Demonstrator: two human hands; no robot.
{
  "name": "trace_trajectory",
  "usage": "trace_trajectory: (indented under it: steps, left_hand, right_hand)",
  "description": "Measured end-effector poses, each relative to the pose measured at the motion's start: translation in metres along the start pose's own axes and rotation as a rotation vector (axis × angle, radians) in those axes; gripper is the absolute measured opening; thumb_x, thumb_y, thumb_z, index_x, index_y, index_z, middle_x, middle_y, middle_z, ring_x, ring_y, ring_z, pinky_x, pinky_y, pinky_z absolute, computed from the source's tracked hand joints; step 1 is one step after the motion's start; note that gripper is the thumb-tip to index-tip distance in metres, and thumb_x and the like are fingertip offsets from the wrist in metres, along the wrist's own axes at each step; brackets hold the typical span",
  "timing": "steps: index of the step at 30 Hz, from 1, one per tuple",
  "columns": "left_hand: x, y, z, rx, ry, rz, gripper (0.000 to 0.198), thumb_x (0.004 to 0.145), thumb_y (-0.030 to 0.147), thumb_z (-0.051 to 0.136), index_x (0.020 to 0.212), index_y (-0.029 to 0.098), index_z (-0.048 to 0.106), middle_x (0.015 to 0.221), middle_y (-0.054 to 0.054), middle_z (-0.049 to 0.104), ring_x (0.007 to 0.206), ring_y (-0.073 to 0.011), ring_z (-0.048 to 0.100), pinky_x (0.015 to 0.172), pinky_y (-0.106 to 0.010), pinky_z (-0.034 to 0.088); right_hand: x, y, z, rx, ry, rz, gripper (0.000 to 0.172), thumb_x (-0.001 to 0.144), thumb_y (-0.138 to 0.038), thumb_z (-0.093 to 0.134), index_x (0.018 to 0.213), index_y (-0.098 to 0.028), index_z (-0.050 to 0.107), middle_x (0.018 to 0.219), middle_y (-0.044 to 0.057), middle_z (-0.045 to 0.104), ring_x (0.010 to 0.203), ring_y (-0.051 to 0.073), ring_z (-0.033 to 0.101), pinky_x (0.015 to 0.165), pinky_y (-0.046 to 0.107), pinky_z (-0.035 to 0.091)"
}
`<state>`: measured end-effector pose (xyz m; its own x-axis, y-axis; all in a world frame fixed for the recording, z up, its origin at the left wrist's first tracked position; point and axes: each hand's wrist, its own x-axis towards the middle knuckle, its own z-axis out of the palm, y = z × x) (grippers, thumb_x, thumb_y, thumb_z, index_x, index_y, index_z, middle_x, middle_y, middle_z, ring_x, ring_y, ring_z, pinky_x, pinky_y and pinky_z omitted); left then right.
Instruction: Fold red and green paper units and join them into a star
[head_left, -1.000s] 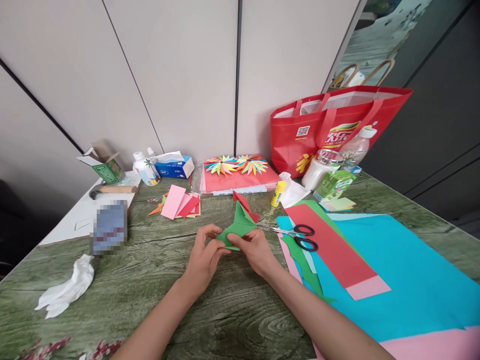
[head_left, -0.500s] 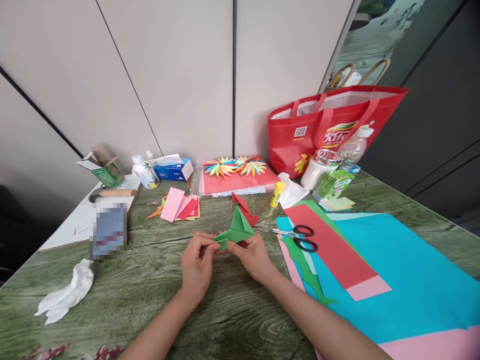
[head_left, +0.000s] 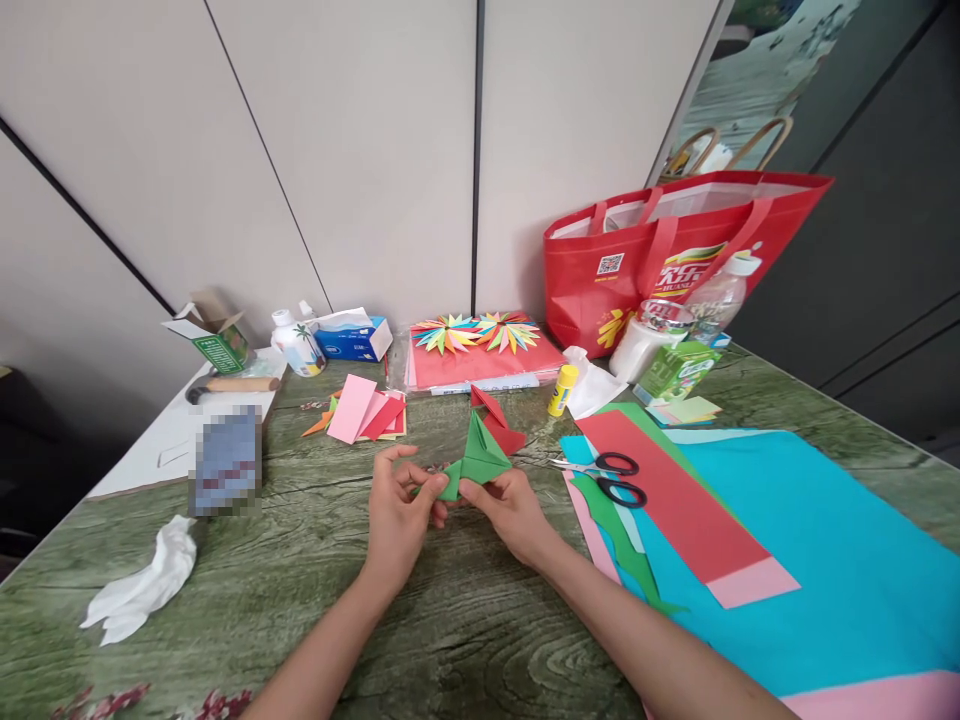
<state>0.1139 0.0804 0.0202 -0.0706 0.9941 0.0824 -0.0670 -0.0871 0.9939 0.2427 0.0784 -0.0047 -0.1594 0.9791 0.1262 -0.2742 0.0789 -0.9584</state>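
A folded piece of green paper (head_left: 480, 458) is held above the middle of the table, its pointed flap standing up. My left hand (head_left: 401, 510) pinches its left end between thumb and fingers, with the index finger raised. My right hand (head_left: 514, 512) grips the lower right side, thumb in front and the other fingers behind, partly hidden. Just beyond the green paper lies a folded red paper piece (head_left: 501, 425). To the right, scissors (head_left: 619, 478) with black handles rest on sheets of coloured paper.
A yellow glue stick (head_left: 562, 390) stands near a crumpled tissue (head_left: 592, 385). Pink and red paper pieces (head_left: 356, 410) lie left of centre. Blue paper (head_left: 787, 530) covers the right side. Paper stars (head_left: 506, 332), a red bag (head_left: 600, 285) and a hammer (head_left: 232, 385) are farther back.
The left index finger has lifted, and the left fingers have shifted under the green paper's left end. The green paper has turned slightly. The whole view has moved a little.
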Motion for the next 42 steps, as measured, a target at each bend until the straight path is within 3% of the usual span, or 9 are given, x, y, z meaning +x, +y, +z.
trace_trajectory:
  steps: [6,11,15,19,23,30,34,37,42]
  left_hand:
    - [0.003,-0.007,-0.004,0.005,-0.012,-0.012,0.025,0.066,0.029,0.065,0.083,0.018,0.050,0.051,0.009,0.051,0.036,-0.0102,0.053,0.037,-0.022,0.047]
    - [0.008,-0.009,-0.009,0.132,-0.257,-0.210,0.023,0.063,0.032,0.066,0.062,0.016,0.050,0.042,0.004,0.054,0.037,-0.0139,0.057,0.039,-0.025,0.049]
    - [0.007,-0.008,-0.012,0.124,-0.369,-0.280,0.027,0.066,0.037,0.064,0.061,0.018,0.045,0.034,0.006,0.049,0.028,-0.0137,0.051,0.028,-0.021,0.041]
    - [0.006,-0.011,-0.011,-0.012,-0.363,-0.326,0.030,0.066,0.037,0.067,0.062,0.016,0.046,0.040,0.004,0.055,0.032,-0.0140,0.055,0.032,-0.024,0.046]
    - [0.006,-0.012,-0.008,-0.043,-0.447,-0.361,0.027,0.062,0.030,0.072,0.069,0.014,0.051,0.058,-0.002,0.064,0.050,-0.0175,0.064,0.051,-0.032,0.055]
    - [0.000,-0.017,-0.001,-0.076,-0.226,-0.318,0.031,0.055,0.031,0.076,0.064,0.014,0.051,0.053,0.000,0.061,0.045,-0.0164,0.062,0.047,-0.032,0.055]
    - [0.002,-0.016,0.001,-0.107,-0.197,-0.274,0.029,0.059,0.029,0.074,0.076,0.014,0.057,0.063,-0.001,0.065,0.052,-0.0160,0.064,0.054,-0.032,0.056]
    - [0.002,-0.015,0.002,-0.082,-0.152,-0.139,0.032,0.062,0.029,0.072,0.089,0.017,0.059,0.075,-0.002,0.069,0.060,-0.0180,0.066,0.060,-0.034,0.057]
    - [0.003,-0.016,-0.002,-0.003,-0.070,-0.057,0.030,0.060,0.028,0.073,0.089,0.018,0.068,0.074,-0.003,0.071,0.063,-0.0202,0.068,0.067,-0.036,0.057]
  right_hand:
    - [0.000,0.001,0.006,0.024,-0.036,0.045,0.015,0.064,-0.028,0.070,0.073,-0.018,0.064,0.067,0.000,0.065,0.061,0.015,0.057,0.064,0.028,0.047]
    - [0.001,0.006,-0.002,-0.082,0.033,0.067,0.016,0.059,-0.025,0.071,0.069,-0.016,0.063,0.067,0.000,0.064,0.059,0.015,0.056,0.059,0.027,0.044]
    - [0.000,0.005,-0.008,-0.137,-0.009,0.080,0.015,0.061,-0.026,0.069,0.070,-0.016,0.063,0.067,0.000,0.064,0.060,0.015,0.056,0.060,0.027,0.044]
    - [0.003,0.008,-0.012,-0.166,0.008,0.075,0.015,0.060,-0.024,0.068,0.072,-0.016,0.063,0.070,0.001,0.066,0.064,0.016,0.057,0.062,0.028,0.045]
    - [0.006,0.011,-0.016,-0.205,0.016,0.073,0.010,0.060,-0.018,0.065,0.069,-0.015,0.062,0.067,0.001,0.065,0.061,0.016,0.057,0.060,0.028,0.046]
    - [-0.003,0.006,-0.005,-0.686,0.179,-0.210,0.011,0.069,-0.011,0.055,0.070,-0.018,0.062,0.073,0.005,0.063,0.067,0.017,0.055,0.062,0.029,0.044]
    - [0.006,0.006,-0.007,-0.382,0.189,-0.049,0.003,0.065,-0.017,0.063,0.067,-0.017,0.061,0.067,0.003,0.065,0.061,0.017,0.058,0.058,0.029,0.047]
    - [0.011,0.005,-0.010,-0.058,0.157,0.053,0.017,0.060,-0.024,0.070,0.072,-0.016,0.062,0.074,0.004,0.068,0.066,0.019,0.062,0.065,0.032,0.050]
    - [0.010,0.002,-0.009,-0.003,0.112,0.049,0.025,0.058,-0.027,0.072,0.078,-0.016,0.062,0.081,0.005,0.069,0.074,0.020,0.063,0.072,0.035,0.050]
